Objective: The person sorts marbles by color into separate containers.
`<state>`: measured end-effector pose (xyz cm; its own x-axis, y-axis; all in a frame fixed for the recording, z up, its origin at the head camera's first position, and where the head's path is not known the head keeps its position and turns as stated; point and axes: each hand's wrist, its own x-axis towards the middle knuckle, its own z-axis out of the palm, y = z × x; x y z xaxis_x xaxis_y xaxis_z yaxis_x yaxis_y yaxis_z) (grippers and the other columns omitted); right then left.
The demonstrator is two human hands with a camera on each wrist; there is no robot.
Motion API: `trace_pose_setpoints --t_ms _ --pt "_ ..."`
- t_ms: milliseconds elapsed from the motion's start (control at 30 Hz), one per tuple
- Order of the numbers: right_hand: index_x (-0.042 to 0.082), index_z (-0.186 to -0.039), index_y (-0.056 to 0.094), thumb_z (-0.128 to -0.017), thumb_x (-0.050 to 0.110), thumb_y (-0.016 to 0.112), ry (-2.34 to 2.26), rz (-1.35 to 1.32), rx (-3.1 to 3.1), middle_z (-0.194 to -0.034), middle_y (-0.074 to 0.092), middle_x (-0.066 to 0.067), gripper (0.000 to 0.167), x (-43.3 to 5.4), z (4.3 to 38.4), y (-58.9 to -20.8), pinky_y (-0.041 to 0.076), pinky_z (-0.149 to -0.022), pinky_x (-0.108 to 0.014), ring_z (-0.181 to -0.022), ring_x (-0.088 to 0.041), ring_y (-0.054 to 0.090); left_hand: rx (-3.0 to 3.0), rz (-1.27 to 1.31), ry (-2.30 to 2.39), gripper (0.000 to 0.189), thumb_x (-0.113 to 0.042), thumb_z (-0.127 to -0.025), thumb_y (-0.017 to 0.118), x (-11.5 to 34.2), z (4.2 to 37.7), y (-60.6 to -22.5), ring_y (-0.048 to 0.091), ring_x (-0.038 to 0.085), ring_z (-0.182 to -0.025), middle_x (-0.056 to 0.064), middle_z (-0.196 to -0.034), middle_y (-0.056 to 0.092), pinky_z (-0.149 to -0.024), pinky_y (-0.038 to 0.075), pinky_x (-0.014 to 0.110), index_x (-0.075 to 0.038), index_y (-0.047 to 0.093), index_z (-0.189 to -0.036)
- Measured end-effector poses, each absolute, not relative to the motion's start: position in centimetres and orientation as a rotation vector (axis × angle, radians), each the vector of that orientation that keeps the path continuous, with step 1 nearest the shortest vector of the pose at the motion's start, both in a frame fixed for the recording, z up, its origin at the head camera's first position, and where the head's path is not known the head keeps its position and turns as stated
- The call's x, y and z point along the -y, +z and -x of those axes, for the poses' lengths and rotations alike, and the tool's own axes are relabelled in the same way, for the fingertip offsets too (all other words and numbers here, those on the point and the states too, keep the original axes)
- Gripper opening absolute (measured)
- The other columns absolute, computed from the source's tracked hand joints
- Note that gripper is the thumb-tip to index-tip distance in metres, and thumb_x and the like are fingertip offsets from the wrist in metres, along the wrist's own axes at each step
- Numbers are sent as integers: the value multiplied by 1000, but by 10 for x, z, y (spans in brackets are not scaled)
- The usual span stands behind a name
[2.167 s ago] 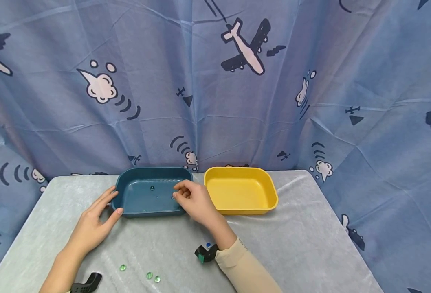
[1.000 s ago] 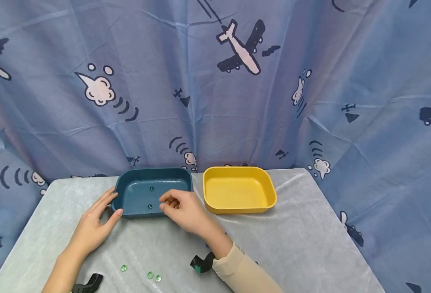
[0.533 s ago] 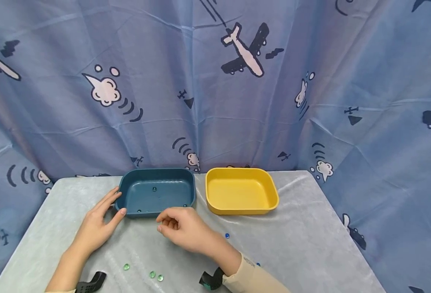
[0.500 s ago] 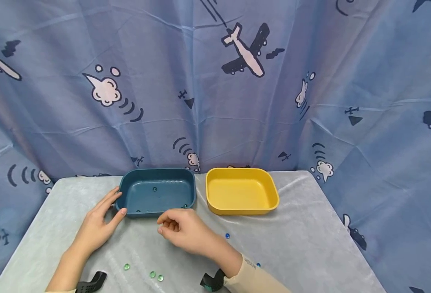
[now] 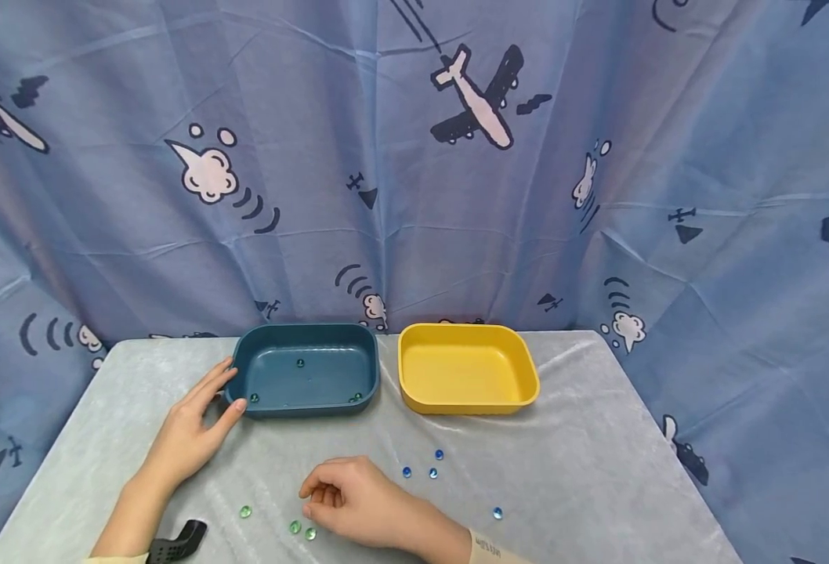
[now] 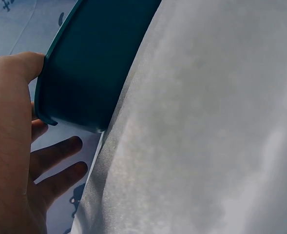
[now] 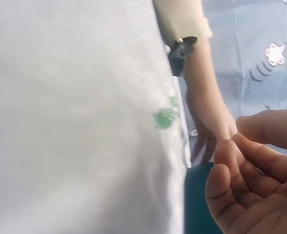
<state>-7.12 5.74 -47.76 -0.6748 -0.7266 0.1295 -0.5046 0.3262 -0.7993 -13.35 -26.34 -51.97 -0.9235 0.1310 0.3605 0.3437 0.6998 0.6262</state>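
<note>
My left hand (image 5: pixel 192 435) touches the left end of the teal tray (image 5: pixel 309 410), fingers spread and mostly straight. In the left wrist view, its thumb (image 6: pixel 28 66) rests at the tray's rim. My right hand (image 5: pixel 358 501) hovers low over the table with fingers loosely curled, and no object shows between thumb and fingers. Just left of it lie two green glass beads (image 5: pixel 295 527), and another green bead (image 5: pixel 246 511) sits farther left. Inside the teal tray are several small beads (image 5: pixel 300 363) that look dark green.
A yellow tray (image 5: pixel 467 408) stands right of the teal one, with no beads visible inside. Several blue glass beads (image 5: pixel 433 473) lie on the grey cloth (image 5: pixel 584 470) to the right. A patterned curtain (image 5: pixel 302 157) hangs behind the table.
My right hand has moved from above the teal tray down toward the green beads on the table. One bead inside the tray has rolled left. The left hand stays at the tray.
</note>
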Motion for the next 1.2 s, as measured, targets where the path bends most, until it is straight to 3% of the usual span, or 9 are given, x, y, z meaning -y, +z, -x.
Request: trace_pose_setpoints --t_ms 367,1200 --pt "12 -106 80 -101 14 81 -1130 1202 -2409 -85 62 18 6 -60 62 -492 50 -69 -6 -74 15 52 2615 380 -1053 63 -30 -106 76 264 136 -519 51 51 -145 13 -172 43 -106 45 76 -12 54 -162" --pt "15 -106 79 -102 16 80 -975 1204 -2349 -92 64 19 4 -60 63 -504 48 -72 -5 -79 15 54 2624 361 -1062 64 -29 -105 77 264 134 -521 49 51 -147 12 -172 43 -106 43 78 -13 54 -162"
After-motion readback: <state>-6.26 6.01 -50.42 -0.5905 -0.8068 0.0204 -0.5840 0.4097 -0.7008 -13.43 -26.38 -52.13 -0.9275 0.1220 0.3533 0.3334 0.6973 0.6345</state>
